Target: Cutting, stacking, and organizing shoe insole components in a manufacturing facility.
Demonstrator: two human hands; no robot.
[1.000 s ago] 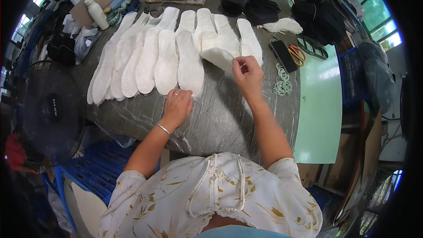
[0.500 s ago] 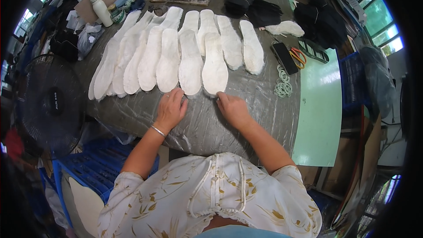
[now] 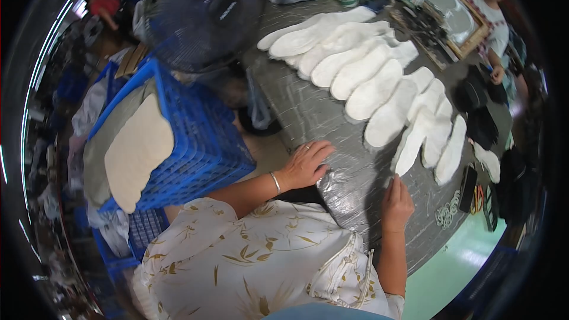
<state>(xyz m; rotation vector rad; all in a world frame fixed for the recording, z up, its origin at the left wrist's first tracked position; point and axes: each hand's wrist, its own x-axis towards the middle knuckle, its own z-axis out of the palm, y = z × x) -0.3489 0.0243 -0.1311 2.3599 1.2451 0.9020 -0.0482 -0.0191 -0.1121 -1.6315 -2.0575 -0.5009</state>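
Note:
Fuzzy white shoe insoles [image 3: 373,89] lie overlapped in a row across the grey, plastic-covered table [image 3: 361,184]. My right hand [image 3: 397,204] pinches the near end of one insole [image 3: 413,142], which lies tilted against its neighbours. My left hand [image 3: 307,165] rests at the table's near left edge, fingers stretched and a little apart, with nothing in it. The underside of the pinched insole is hidden.
A blue plastic crate [image 3: 204,136] with pale sheets [image 3: 142,151] stands at left, below a black fan [image 3: 204,15]. Rubber bands [image 3: 447,210] and a phone [image 3: 468,184] lie at right. Across the table a co-worker's hand [image 3: 497,74] is near black bundles [image 3: 471,90].
The view has swung left, bringing the crate into full sight. My left hand has left the insoles for the table edge. The insole at my right hand has tilted.

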